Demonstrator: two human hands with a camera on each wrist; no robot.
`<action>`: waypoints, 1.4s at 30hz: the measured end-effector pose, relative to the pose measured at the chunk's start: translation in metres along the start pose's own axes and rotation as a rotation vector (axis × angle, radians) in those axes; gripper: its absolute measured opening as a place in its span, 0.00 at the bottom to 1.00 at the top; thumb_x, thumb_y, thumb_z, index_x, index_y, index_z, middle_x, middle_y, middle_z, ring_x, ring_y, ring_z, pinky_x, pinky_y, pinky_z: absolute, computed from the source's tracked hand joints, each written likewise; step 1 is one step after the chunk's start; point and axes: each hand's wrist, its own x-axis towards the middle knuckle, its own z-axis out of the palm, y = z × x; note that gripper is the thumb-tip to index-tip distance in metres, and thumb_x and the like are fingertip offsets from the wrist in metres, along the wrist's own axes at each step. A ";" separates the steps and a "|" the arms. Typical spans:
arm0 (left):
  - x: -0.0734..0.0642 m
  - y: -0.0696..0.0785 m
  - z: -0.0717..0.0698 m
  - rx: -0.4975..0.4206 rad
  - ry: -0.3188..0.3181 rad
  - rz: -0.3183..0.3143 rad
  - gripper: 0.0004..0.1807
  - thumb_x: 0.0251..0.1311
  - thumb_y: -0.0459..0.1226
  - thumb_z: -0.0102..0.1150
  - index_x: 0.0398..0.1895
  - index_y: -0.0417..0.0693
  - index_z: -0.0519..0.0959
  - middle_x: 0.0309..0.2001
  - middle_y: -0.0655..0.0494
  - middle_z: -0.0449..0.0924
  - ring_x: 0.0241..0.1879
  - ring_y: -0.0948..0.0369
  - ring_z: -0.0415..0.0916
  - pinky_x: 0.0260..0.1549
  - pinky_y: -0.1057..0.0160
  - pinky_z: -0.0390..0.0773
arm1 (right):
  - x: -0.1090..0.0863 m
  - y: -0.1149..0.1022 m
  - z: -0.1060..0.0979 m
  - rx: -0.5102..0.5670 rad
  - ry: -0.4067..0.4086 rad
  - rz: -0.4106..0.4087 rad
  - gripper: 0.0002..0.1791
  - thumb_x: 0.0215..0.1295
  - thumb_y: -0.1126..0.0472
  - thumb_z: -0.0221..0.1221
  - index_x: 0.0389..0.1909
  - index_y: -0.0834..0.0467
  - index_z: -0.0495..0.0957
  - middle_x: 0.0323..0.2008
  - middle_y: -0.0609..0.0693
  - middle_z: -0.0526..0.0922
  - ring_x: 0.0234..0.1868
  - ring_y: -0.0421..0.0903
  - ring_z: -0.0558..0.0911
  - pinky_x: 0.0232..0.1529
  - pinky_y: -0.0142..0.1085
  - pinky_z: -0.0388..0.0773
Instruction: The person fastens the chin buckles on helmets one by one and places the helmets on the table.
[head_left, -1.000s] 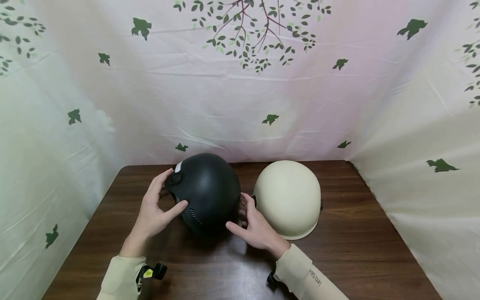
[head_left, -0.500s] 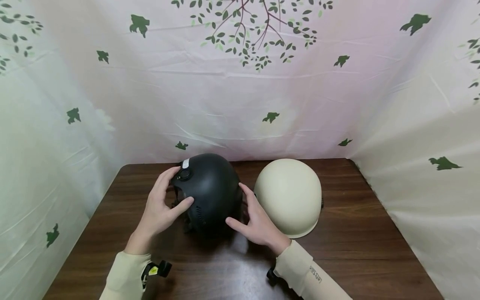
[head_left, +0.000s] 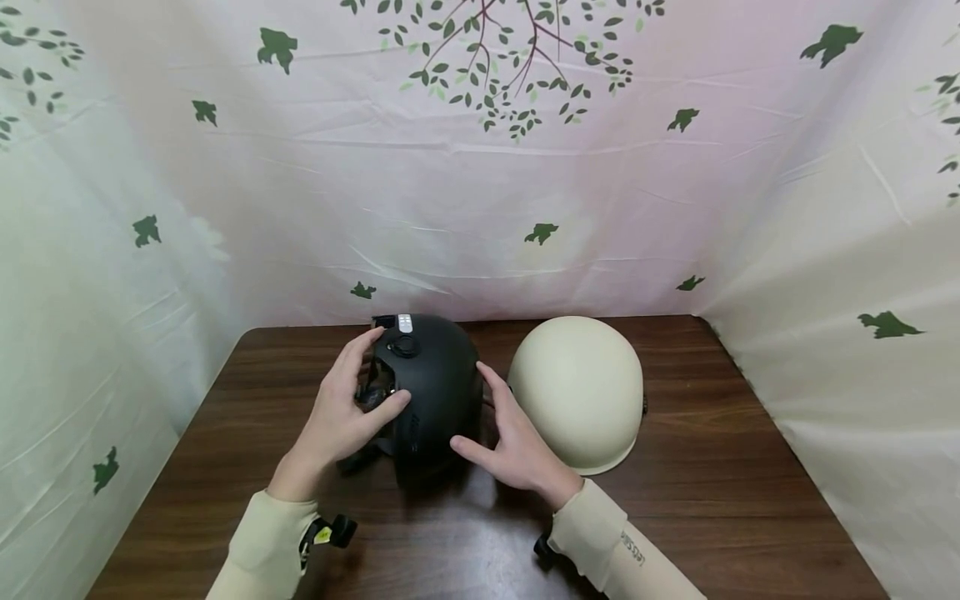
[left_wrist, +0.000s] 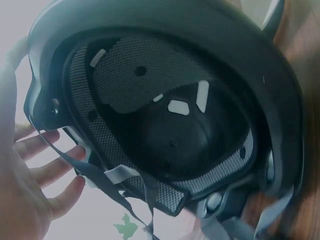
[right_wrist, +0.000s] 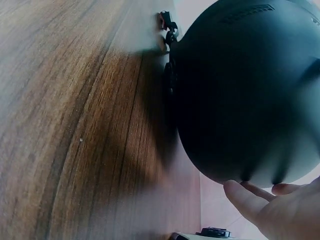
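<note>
A matte black helmet [head_left: 442,367] is tipped on the table, its opening turned left and its crown right. My left hand [head_left: 341,417] holds it by the brim edge, fingers at the far side and thumb on the near side. Inside, the left wrist view shows textured grey padding [left_wrist: 145,70], white patches and a loose chin strap [left_wrist: 95,175]. My right hand [head_left: 517,446] rests fingertips against the crown, thumb held out toward the near side. In the right wrist view those fingertips [right_wrist: 240,192] touch the smooth shell. A cream helmet [head_left: 576,392] sits dome up, right of the black one.
The dark wooden table [head_left: 712,500] extends around both helmets. White cloth [head_left: 450,208] with printed leaves and green birds hangs behind and along the sides. Small black devices [head_left: 341,531] are strapped to both wrists.
The black helmet has rolled further to the right, so its white patch moved right and more of its inside shows. My left hand moved right with it; the right shifted slightly up the shell.
</note>
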 end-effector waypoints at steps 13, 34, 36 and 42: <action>0.001 0.010 0.006 0.046 -0.054 0.079 0.51 0.56 0.41 0.77 0.82 0.47 0.60 0.75 0.53 0.67 0.65 0.54 0.72 0.59 0.40 0.77 | -0.003 -0.004 -0.002 0.029 0.004 -0.013 0.55 0.69 0.43 0.68 0.85 0.37 0.41 0.81 0.41 0.53 0.78 0.46 0.64 0.72 0.57 0.69; -0.006 0.017 0.012 0.065 -0.049 0.124 0.53 0.53 0.44 0.79 0.81 0.46 0.62 0.76 0.51 0.66 0.66 0.48 0.72 0.64 0.45 0.75 | -0.002 -0.021 -0.016 -0.179 0.103 -0.104 0.43 0.71 0.41 0.65 0.82 0.35 0.57 0.84 0.47 0.49 0.82 0.55 0.57 0.70 0.64 0.67; -0.009 0.016 0.010 0.058 -0.034 0.126 0.52 0.53 0.43 0.79 0.80 0.45 0.62 0.75 0.48 0.68 0.65 0.48 0.73 0.62 0.50 0.75 | -0.003 -0.020 -0.016 -0.175 0.098 -0.096 0.43 0.71 0.41 0.65 0.82 0.35 0.56 0.84 0.47 0.49 0.82 0.55 0.57 0.71 0.63 0.68; -0.019 0.012 0.003 0.062 0.000 0.099 0.52 0.52 0.40 0.79 0.80 0.46 0.63 0.73 0.48 0.69 0.62 0.54 0.72 0.51 0.67 0.75 | -0.005 -0.019 -0.018 -0.166 0.109 -0.075 0.44 0.71 0.41 0.64 0.83 0.38 0.55 0.84 0.49 0.50 0.82 0.55 0.56 0.74 0.63 0.63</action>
